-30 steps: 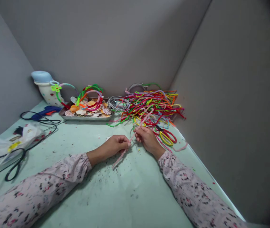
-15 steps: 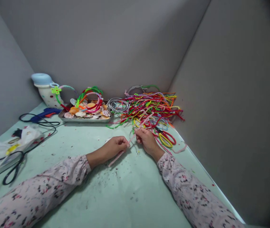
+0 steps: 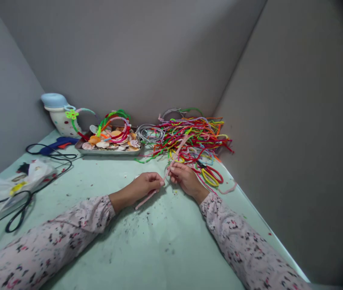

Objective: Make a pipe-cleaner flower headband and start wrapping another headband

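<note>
Above the middle of the table, my left hand [image 3: 146, 186] pinches a pale pink pipe cleaner [image 3: 145, 200], whose one end sticks out below the fingers. The fingers of my right hand [image 3: 187, 180] are closed on the same pipe cleaner, a little further along. Its other end rises up and to the right, in front of the pile of coloured pipe cleaners [image 3: 194, 135]. A thin grey wire curves between the two hands; how the pipe cleaner lies on it is too small to tell. Right of my right hand lie scissors [image 3: 210, 177] with red and yellow handles.
A metal tray [image 3: 111, 152] of shells, with pipe-cleaner rings on top, stands at the back. Beside it are coiled grey wire [image 3: 150, 133] and a white bottle [image 3: 64, 121] with a blue lid. Black cable [image 3: 28, 197], a blue tool [image 3: 57, 146] and a plastic bag [image 3: 35, 173] occupy the left.
The pink pipe cleaner's upper end now stands up more steeply. My right hand has shifted slightly left, closer to my left hand, which stays nearly in place.
</note>
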Demonstrator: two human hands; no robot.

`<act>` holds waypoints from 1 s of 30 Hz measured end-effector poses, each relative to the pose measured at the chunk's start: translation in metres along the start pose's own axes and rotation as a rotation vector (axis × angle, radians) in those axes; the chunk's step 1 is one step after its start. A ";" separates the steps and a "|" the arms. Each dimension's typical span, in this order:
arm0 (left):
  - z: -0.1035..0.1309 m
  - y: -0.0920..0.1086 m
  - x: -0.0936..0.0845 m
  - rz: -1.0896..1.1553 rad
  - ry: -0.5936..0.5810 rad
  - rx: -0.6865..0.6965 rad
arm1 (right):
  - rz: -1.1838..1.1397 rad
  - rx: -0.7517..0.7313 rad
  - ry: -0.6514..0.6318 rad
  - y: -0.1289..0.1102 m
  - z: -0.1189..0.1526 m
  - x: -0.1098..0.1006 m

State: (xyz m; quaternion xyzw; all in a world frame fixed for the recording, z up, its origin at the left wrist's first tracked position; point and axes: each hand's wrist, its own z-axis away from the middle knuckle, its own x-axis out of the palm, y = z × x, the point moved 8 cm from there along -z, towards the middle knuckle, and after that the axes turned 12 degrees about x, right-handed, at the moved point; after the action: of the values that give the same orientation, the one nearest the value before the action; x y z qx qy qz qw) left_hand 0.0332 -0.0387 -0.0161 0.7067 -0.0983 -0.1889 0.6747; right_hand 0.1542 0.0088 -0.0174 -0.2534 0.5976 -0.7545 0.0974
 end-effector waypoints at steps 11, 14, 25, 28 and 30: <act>0.001 0.003 0.001 -0.047 -0.005 0.009 | 0.108 -0.008 0.053 0.002 -0.002 -0.003; 0.000 0.002 -0.001 -0.117 0.045 0.028 | 0.128 -0.007 0.111 0.003 -0.003 -0.007; 0.002 0.015 -0.001 -0.328 0.115 0.118 | 0.095 0.005 0.063 0.000 0.001 -0.001; 0.002 0.012 0.001 -0.239 0.090 0.085 | 0.064 0.023 -0.003 0.000 0.002 0.002; 0.002 0.009 0.001 -0.193 0.081 0.062 | 0.059 0.028 -0.003 0.001 0.002 0.002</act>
State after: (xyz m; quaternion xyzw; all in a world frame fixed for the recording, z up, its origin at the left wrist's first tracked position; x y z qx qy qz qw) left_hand 0.0347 -0.0418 -0.0069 0.7405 -0.0082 -0.2214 0.6345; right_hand 0.1533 0.0059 -0.0179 -0.2355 0.5942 -0.7590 0.1240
